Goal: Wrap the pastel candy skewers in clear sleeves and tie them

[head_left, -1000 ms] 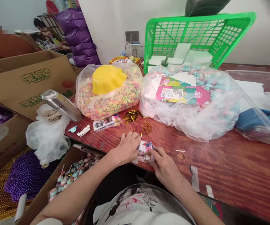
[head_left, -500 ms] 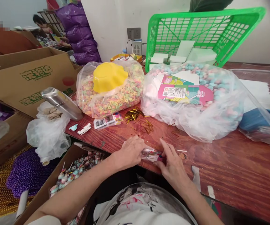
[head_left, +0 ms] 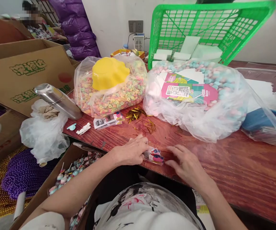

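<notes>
A small clear printed packet [head_left: 155, 156] lies at the front edge of the reddish wooden table [head_left: 238, 169]. My left hand [head_left: 134, 149] has its fingers closed on the packet's left end. Just right of the packet, my right hand [head_left: 184, 163] is open, fingers apart and thumb near the packet's right end. Behind my hands lie gold twist ties [head_left: 136, 114] and a flat stack of printed packets [head_left: 107, 120]. A bag of coloured rings [head_left: 118, 102] carries a yellow scalloped bowl [head_left: 110, 73]. Printed cards [head_left: 188, 91] rest on a bag of pink and blue candies [head_left: 220, 76].
At the back stands a green basket [head_left: 188, 30] with white boxes. Left are a steel flask [head_left: 58, 100], a crumpled plastic bag [head_left: 43, 131] and cardboard boxes [head_left: 20, 73]. Below the edge sits a carton of lollipops [head_left: 68, 179]. Another person [head_left: 1, 30] is at far left.
My right hand has let go of the packet's right end and moved right, its fingers spreading. The view has shifted slightly.
</notes>
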The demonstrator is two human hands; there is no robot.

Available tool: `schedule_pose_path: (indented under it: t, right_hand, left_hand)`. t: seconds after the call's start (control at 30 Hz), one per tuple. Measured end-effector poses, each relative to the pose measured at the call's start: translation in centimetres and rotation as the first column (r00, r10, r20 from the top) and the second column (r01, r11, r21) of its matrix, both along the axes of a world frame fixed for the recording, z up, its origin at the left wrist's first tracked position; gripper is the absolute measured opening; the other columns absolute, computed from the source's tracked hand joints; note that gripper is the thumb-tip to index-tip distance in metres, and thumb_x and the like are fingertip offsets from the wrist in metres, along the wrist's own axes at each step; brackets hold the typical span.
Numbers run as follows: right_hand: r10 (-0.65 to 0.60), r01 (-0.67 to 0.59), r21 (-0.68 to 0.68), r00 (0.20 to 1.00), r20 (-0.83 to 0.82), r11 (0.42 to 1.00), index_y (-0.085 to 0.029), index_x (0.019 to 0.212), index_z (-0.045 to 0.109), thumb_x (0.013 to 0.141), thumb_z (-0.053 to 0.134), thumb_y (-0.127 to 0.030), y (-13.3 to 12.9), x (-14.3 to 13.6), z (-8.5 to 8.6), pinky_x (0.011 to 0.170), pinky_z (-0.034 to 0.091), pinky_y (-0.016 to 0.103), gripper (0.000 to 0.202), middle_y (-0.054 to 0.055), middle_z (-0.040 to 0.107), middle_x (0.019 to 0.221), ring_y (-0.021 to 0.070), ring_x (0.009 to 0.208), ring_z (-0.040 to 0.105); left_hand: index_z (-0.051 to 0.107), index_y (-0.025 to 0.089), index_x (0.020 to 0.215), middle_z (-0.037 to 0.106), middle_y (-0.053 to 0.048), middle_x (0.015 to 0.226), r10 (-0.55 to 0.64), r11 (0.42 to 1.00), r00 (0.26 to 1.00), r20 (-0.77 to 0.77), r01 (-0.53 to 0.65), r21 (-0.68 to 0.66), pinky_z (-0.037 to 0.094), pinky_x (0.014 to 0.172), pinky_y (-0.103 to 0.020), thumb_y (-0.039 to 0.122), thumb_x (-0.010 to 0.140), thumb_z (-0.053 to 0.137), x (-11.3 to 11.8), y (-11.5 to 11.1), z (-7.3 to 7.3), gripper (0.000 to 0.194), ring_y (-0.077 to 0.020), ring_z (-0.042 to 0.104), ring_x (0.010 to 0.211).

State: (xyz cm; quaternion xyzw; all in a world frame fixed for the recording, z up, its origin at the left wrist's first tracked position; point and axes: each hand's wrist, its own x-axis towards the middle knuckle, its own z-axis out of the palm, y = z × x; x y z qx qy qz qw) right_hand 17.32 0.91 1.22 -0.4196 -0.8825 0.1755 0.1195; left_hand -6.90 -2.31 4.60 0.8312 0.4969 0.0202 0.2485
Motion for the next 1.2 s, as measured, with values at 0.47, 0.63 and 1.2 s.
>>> schedule_pose_path:
  t: [0.47, 0.63, 1.2]
  right_hand:
    - [0.030, -0.028, -0.024, 0.997, 0.078, 0.999, -0.019, 0.106, 0.061, 0.080, 0.052, -0.013, -0.8, -2.3, -1.7, 0.081, 0.039, 0.038, 0.028, 0.008, 0.057, 0.102, 0.0237, 0.096, 0.048]
    - [0.031, -0.031, 0.005, 0.998, -0.060, 1.000, -0.020, 0.099, 0.061, 0.082, 0.049, -0.011, -1.4, -2.3, -2.3, 0.080, 0.040, 0.038, 0.022, 0.007, 0.059, 0.099, 0.0228, 0.093, 0.050]
    - [-0.211, 0.115, -0.215, 0.839, -0.501, 0.970, -0.027, 0.140, 0.036, 0.080, 0.058, -0.016, -2.3, -1.3, -2.2, 0.083, 0.046, 0.035, 0.064, 0.005, 0.055, 0.116, 0.0188, 0.095, 0.053]
  left_hand:
    - [0.054, 0.018, 0.102, 0.061, -0.013, 0.099, 0.082, 0.995, 0.974, -0.211, -0.094, -0.045, 0.046, 0.083, -0.043, 0.015, 0.072, 0.052, 0.8, 1.3, -0.6, 0.030, -0.0297, 0.055, 0.098]
    - [0.058, 0.017, 0.086, 0.062, -0.012, 0.097, 0.101, 0.993, 0.968, -0.230, -0.113, -0.042, 0.043, 0.088, -0.043, 0.013, 0.072, 0.050, 1.1, 0.8, -0.3, 0.017, -0.0291, 0.053, 0.101]
    - [0.055, 0.018, 0.097, 0.062, -0.003, 0.095, 0.199, 0.975, 0.913, 0.355, -0.220, 0.019, 0.040, 0.083, -0.028, 0.004, 0.073, 0.047, 1.1, -1.3, -2.1, 0.028, -0.0169, 0.056, 0.091]
